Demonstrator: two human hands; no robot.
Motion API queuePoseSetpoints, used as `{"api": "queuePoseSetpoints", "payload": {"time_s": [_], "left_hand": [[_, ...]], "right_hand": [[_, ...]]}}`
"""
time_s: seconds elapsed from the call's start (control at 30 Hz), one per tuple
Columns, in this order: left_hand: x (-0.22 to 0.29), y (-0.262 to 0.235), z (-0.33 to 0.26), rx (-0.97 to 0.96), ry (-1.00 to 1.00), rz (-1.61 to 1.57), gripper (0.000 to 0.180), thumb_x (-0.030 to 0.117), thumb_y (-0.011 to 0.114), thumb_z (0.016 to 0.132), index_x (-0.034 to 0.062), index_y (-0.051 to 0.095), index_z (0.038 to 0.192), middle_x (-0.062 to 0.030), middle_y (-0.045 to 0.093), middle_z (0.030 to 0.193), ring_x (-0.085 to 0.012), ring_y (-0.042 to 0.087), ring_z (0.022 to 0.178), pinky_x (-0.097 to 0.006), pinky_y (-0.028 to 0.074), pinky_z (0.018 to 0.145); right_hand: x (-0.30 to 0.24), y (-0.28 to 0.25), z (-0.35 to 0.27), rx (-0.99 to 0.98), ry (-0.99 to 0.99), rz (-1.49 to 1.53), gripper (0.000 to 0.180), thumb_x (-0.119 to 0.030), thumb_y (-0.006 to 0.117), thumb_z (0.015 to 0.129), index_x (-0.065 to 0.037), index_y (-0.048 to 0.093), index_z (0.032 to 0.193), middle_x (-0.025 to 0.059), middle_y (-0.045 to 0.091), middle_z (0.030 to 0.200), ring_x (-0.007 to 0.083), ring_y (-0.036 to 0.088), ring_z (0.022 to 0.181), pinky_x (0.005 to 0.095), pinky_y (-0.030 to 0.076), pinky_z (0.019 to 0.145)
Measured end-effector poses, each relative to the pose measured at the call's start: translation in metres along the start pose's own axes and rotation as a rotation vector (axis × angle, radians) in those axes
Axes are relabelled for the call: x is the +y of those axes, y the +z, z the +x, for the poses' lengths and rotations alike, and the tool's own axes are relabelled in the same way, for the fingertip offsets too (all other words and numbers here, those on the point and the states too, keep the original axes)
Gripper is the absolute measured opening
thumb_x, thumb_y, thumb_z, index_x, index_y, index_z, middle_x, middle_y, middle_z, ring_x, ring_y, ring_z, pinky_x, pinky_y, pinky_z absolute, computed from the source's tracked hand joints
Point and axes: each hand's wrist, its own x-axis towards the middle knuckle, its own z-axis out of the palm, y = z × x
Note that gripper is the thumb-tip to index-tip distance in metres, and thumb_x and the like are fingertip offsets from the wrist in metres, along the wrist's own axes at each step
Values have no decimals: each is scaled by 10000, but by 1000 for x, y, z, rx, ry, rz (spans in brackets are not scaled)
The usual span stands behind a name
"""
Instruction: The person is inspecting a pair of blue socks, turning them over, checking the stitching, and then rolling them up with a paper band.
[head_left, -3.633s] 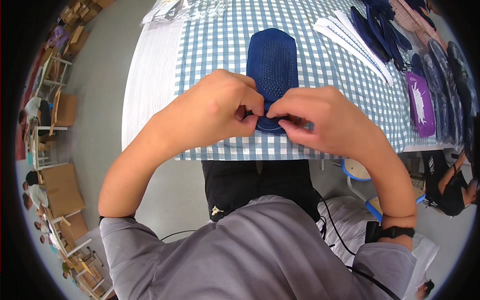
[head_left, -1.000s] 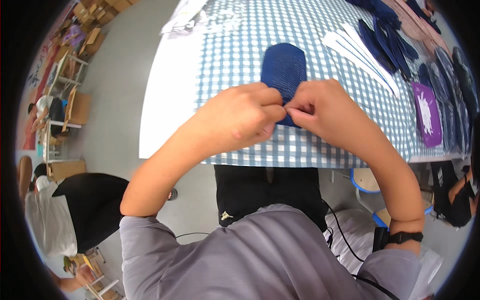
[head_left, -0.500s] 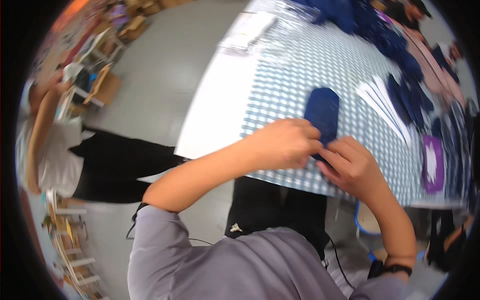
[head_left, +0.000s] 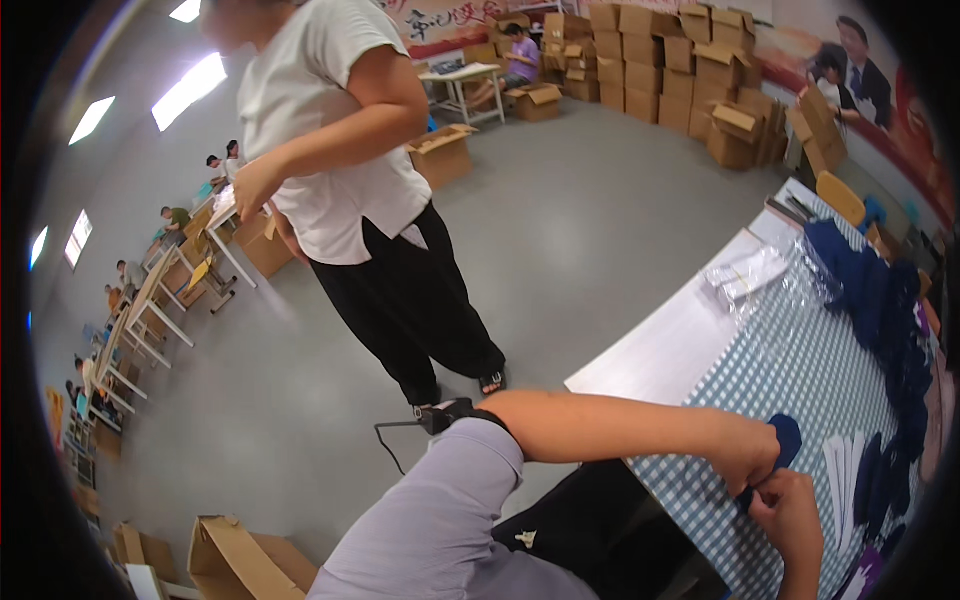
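Observation:
At the near edge of the table, my left hand [head_left: 745, 452] is closed around a dark blue sock [head_left: 788, 440], whose rounded end sticks out beyond the fingers. My right hand [head_left: 790, 505] pinches the same sock at its lower end, and the two hands touch. Much of the sock is hidden behind the fingers. Under it spreads a blue-and-white checked tablecloth [head_left: 690, 492]. Just right of the hands lie several white strips [head_left: 846, 480], with more dark blue socks [head_left: 868, 478] beside them.
A heap of dark blue fabric [head_left: 850, 262] runs along the table's far side, near clear plastic bags [head_left: 748, 280]. A person in a white top [head_left: 335, 120] stands left of the table. Cardboard boxes [head_left: 645, 75] are stacked at the back; an open box [head_left: 245, 562] sits lower left.
The view has swung left and up, so the table and my hands now sit at the lower right. Both hands keep hold of the sock.

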Motion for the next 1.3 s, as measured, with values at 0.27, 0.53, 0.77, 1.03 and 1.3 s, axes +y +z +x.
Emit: {"api": "queuePoseSetpoints", "payload": {"time_s": [0.27,0.53,0.77,1.03,1.3], "left_hand": [[-2,19,-16,56,-16,-44,157,132,798,694,55,780,830,-146,720,819,-379,683,771,-480,523,663],[46,28,-80,334,72,-336,149,95,784,826,51,680,923,-102,609,934,-324,650,995,-469,522,849],[18,62,-98,437,219,-41,255,48,770,878,15,753,1131,-127,698,1179,-336,646,1128,-439,528,984],[26,60,-104,400,162,-194,246,14,763,937,-12,737,1180,-129,679,1173,-332,618,1164,-424,522,1013],[27,66,-107,494,224,-168,166,-2,756,959,-18,748,1125,-120,717,1071,-329,653,1066,-421,548,941]], "right_hand": [[-9,3,-16,61,-99,0,108,-63,770,872,38,749,901,216,657,773,403,644,711,482,523,692],[36,-26,13,315,97,184,166,-29,812,838,35,781,989,169,760,972,295,725,884,377,550,773],[92,30,29,434,116,-26,436,-46,773,922,48,684,1338,225,662,1337,393,614,1264,464,464,1141],[83,30,35,459,103,219,514,98,716,891,63,655,1401,139,649,1190,240,646,1061,323,511,964],[92,36,38,568,180,570,633,162,708,845,43,634,1463,64,597,1218,119,598,969,215,530,830]]}}
